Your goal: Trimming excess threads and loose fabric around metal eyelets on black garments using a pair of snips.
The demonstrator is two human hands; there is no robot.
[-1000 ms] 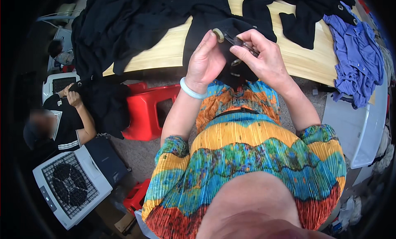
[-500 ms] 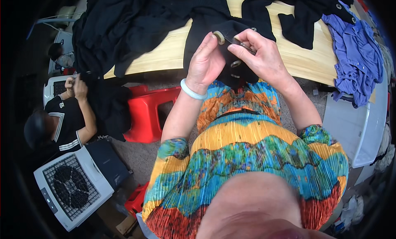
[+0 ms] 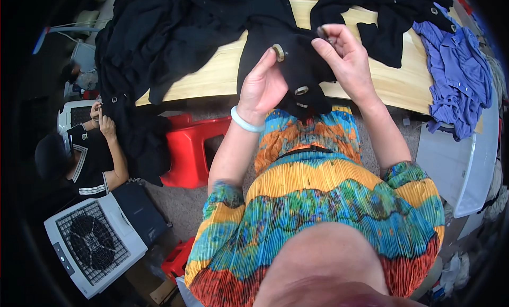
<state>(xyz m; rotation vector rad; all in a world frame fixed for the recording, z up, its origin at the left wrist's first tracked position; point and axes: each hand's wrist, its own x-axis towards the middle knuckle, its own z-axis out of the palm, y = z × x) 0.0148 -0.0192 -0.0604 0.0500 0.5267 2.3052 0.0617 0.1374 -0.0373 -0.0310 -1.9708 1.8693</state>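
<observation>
A black garment (image 3: 297, 63) with round metal-rimmed buttons hangs over the near edge of the pale wooden table (image 3: 212, 79). My left hand (image 3: 265, 87) grips its fabric, the thumb beside one button (image 3: 278, 52). My right hand (image 3: 344, 58) is raised a little higher and pinches a small dark piece of the same garment between thumb and fingertips. Two more buttons (image 3: 301, 91) show on the cloth below my hands. A pale bangle circles my left wrist.
More black clothes (image 3: 159, 37) are heaped on the table's left and far side, and a purple-blue shirt (image 3: 456, 68) lies at its right end. A red stool (image 3: 188, 148) stands below. A seated person (image 3: 90, 153) is at the left beside a white fan unit (image 3: 93, 243).
My right hand has lifted and drawn away to the right from my left hand, pulling a bit of the garment up. The person at the left has shifted their hands slightly.
</observation>
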